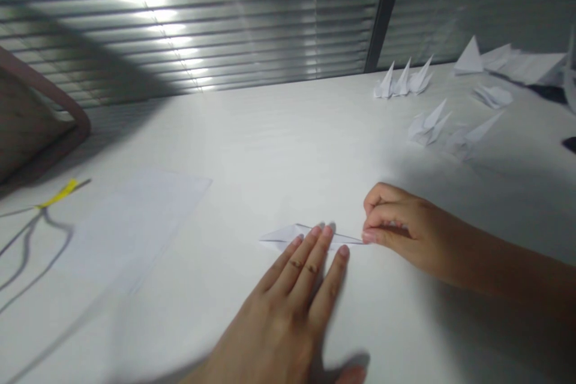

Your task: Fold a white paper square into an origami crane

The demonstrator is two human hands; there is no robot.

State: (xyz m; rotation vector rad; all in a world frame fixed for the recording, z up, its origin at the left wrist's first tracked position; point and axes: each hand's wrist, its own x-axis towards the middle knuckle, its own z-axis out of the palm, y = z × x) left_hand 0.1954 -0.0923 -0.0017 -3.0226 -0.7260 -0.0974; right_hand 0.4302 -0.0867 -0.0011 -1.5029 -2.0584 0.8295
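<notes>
A narrow piece of folded white paper (282, 234) lies flat on the white table (252, 150), its pointed ends to the left and right. My left hand (292, 300) rests palm down with fingers stretched out, the fingertips pressing on the middle of the paper and hiding part of it. At the paper's right tip, my right hand (396, 225) pinches the thin point between thumb and fingers.
White sheets (135, 222) lie at the left, near cables (67, 240) with a yellow tag (58, 195). Several folded paper figures (402, 81) stand at the back right, with more folded paper (526, 66) beyond. Window blinds (270, 18) border the table's back edge.
</notes>
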